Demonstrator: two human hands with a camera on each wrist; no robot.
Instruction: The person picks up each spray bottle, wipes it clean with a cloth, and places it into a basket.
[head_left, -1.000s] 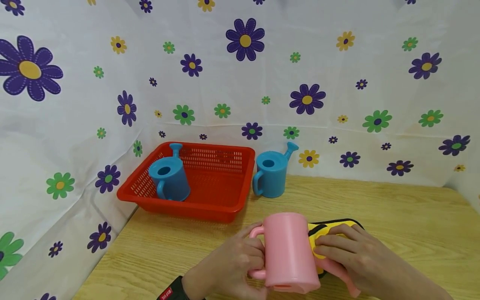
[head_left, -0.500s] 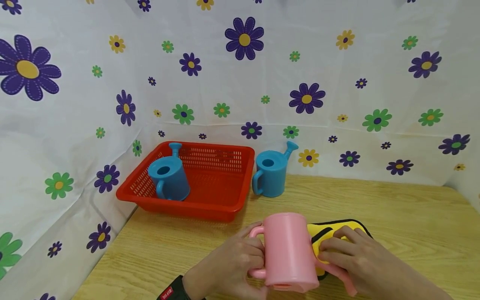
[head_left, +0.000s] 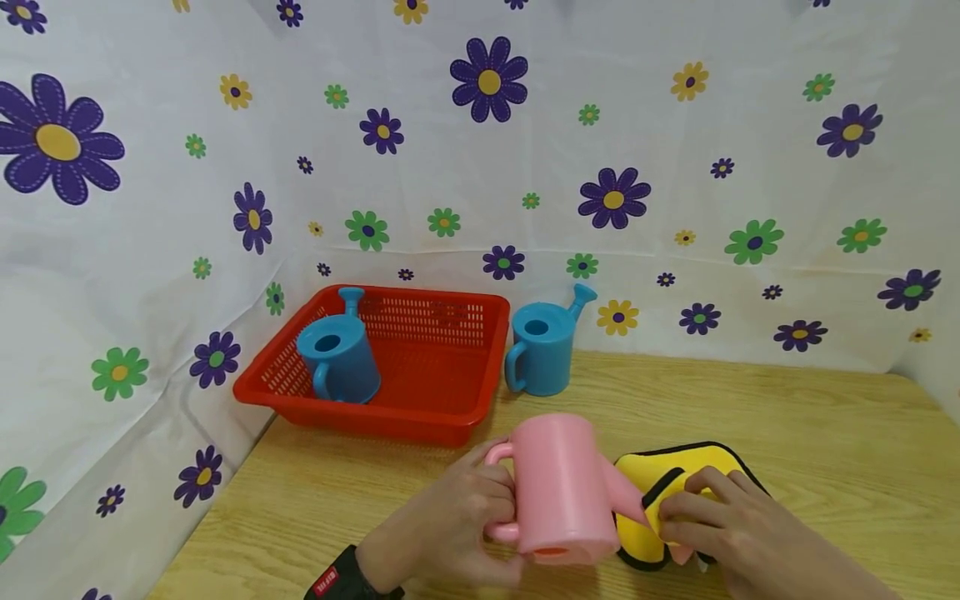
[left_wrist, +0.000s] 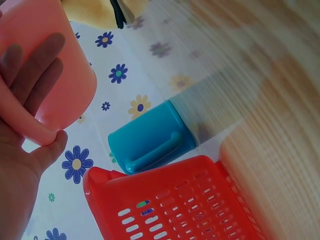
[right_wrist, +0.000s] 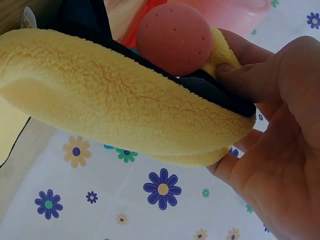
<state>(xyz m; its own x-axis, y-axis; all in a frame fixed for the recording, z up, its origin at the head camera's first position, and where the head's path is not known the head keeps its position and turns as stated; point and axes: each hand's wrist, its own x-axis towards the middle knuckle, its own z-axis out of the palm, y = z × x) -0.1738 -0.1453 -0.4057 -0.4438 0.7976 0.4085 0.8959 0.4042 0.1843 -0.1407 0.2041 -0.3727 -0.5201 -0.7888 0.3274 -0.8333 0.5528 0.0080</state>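
A pink watering can (head_left: 558, 487) is tilted above the table, its handle in the grip of my left hand (head_left: 457, 517). In the left wrist view, the fingers (left_wrist: 42, 70) pass through the handle loop and lie against the can's wall. My right hand (head_left: 731, 525) pinches a yellow cloth with black edging (head_left: 637, 533), folded around the spout. Seen from the right wrist, the round perforated sprinkler head (right_wrist: 174, 40) shows beside the cloth's dark trim, with thumb and fingers on the fleecy fabric.
A red perforated basket (head_left: 420, 421) stands at the back left with a blue watering can (head_left: 341, 358) leaning inside it. Right of the basket, a second blue watering can (head_left: 543, 354) stands upright on the wooden table (head_left: 810, 433). Flowered white sheeting (head_left: 712, 208) hangs behind.
The pink watering can has moved slightly left and up with my left hand, and more of its spout shows. My right hand and the yellow cloth have shifted right, along the spout.
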